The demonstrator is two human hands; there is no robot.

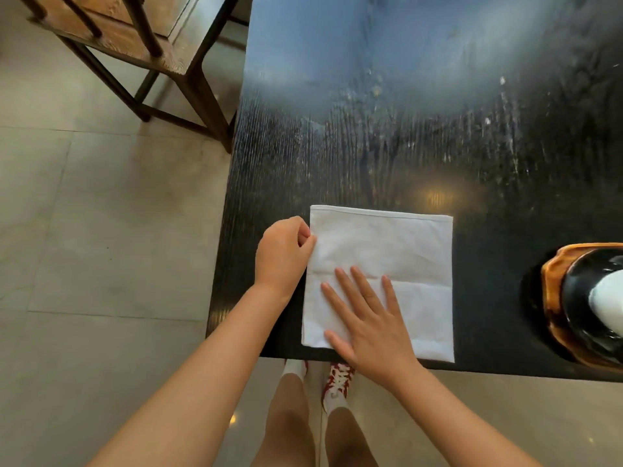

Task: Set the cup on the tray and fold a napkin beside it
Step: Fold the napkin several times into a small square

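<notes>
I am logging a white square cloth napkin [384, 261] lying flat on the dark wood-grain counter [371, 146], near its front edge. My right hand [369, 323] is pressing it with flat, spread fingers; my left hand [281, 254] is pinching its left edge. An orange tray [553, 298] carrying a white cup [606, 301] is sitting at far right.

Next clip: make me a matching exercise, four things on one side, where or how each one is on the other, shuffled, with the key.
Things:
1. left hand
2. right hand
3. tray
4. chair

States:
A. at the table's right edge, holding dark dishware
B. flat on the napkin, fingers spread
C. on the floor past the table's left side
D. pinching the napkin's left edge

Pairs: 1-D, 2-B, 3-A, 4-C
</notes>
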